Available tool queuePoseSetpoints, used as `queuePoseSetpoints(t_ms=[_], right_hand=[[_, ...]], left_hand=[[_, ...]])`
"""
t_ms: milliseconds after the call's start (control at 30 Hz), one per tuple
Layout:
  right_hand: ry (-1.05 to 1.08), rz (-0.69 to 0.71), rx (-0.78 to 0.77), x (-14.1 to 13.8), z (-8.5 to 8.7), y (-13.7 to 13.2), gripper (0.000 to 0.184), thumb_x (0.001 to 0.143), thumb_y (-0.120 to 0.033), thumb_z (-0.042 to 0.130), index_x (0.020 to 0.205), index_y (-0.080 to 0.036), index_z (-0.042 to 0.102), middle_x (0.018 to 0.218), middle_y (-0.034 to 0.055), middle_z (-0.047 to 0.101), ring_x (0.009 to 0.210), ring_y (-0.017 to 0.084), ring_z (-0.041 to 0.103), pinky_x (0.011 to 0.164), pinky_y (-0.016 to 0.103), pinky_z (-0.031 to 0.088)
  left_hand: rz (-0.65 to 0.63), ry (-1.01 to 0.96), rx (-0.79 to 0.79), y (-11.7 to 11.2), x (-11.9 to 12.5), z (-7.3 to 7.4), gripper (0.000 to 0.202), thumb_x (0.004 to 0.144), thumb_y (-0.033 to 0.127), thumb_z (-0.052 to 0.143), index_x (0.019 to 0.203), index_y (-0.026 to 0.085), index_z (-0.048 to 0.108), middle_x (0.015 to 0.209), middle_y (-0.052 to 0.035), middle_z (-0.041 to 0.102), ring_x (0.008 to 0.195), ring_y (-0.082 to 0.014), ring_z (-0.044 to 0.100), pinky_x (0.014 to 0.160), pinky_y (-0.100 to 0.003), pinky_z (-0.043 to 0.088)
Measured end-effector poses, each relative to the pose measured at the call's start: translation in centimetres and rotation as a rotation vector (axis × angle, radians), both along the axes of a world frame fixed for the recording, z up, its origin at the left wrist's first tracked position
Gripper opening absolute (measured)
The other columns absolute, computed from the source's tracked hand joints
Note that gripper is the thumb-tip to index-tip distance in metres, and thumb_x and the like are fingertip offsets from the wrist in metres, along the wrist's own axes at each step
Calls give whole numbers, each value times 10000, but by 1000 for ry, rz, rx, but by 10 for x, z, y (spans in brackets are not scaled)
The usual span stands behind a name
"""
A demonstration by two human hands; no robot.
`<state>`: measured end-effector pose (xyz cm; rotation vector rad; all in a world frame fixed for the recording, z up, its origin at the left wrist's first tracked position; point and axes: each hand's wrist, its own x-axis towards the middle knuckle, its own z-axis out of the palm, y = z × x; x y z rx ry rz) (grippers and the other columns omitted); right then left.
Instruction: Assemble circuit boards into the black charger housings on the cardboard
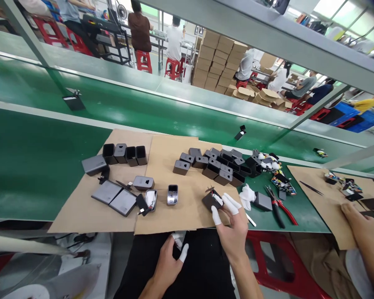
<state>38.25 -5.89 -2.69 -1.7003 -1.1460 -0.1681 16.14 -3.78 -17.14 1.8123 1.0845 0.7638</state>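
Note:
My right hand point(233, 224), with white finger covers, grips a small dark box-shaped housing point(211, 201) just above the cardboard. Parts stick out of the housing's far end; their kind is too small to tell. My left hand point(170, 261) is low over my lap at the table edge, thumb apart from the curled fingers, nothing visible between them. A grey open casing point(172, 195) stands on the cardboard between the hands. To its left are another casing with a white part inside point(151, 200), a small black piece point(142, 204) and a closed grey housing point(143, 182).
Several dark housings point(222, 164) cluster at the cardboard's back. Red-handled pliers point(279, 206), a white cloth point(247, 196) and a grey box point(263, 201) lie to the right. Flat grey boxes point(107, 192) lie left. A co-worker's hand point(360, 222) works at far right beside tweezers point(311, 188).

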Motion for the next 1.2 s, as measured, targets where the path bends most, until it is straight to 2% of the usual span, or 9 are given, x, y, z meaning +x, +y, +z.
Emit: queuePoseSetpoints(t_ms=[100,267,433,567,767,833,1000,1133,1200], right_hand=[[-93,33,-38,-1,-2,-1,323,985,-247,777,1307,-228,757,1249,150,804,1147,312,801,978,511,709],[-101,-38,-21,0,-10,0,547,960,-324,836,1451,-170,652,1137,136,840,912,269,851,860,439,738],[-181,-52,21,-1,-10,0,336,933,-230,858,1259,-223,777,1167,124,846,1006,296,846,905,441,725],[-187,-23,18,-2,-7,0,302,940,-199,843,1235,-247,794,1191,113,841,1073,297,835,953,442,714],[-112,-20,-28,-1,-8,3,560,976,-246,812,1503,-191,630,1256,160,811,1054,297,838,945,482,719],[-149,41,-44,0,-7,4,523,990,-209,784,1498,-229,660,1322,154,793,1144,304,818,994,471,704],[-215,114,-27,2,10,10,430,1008,-132,730,1407,-292,753,1252,108,818,1086,267,835,937,383,717],[-287,11,58,2,30,12,535,968,-108,780,1462,-300,708,1296,120,795,1124,285,818,969,421,701],[-341,-20,9,-1,31,14,458,993,-154,761,1431,-280,724,1248,124,798,1096,289,820,933,409,701]], left_hand=[[-5,-6,2,1,0,2,193,1002,411,654,905,245,638,833,-21,712,762,-209,720,771,-341,616],[-12,-13,6,1,0,1,202,1012,417,647,916,240,664,857,-44,735,790,-224,734,785,-360,632],[-19,-23,8,1,0,-1,182,1001,413,664,946,242,692,881,-56,758,816,-243,761,804,-377,647],[-28,-31,5,2,0,0,154,997,398,674,1021,251,711,953,-67,785,885,-258,784,845,-386,656],[-31,-28,11,3,0,-1,167,1003,403,668,959,246,703,885,-52,763,808,-236,763,803,-369,653],[-31,-27,16,3,0,-2,177,1006,409,661,961,245,710,886,-55,765,809,-234,762,808,-372,655],[-16,-27,31,3,0,-3,237,1009,466,657,1010,243,737,978,-97,801,913,-273,783,869,-419,672],[-27,-26,35,3,0,-6,230,1006,455,659,964,242,734,943,-93,795,885,-265,783,860,-412,676],[-39,-20,35,3,0,-6,206,995,437,673,971,242,735,948,-92,794,892,-267,785,869,-417,676]])
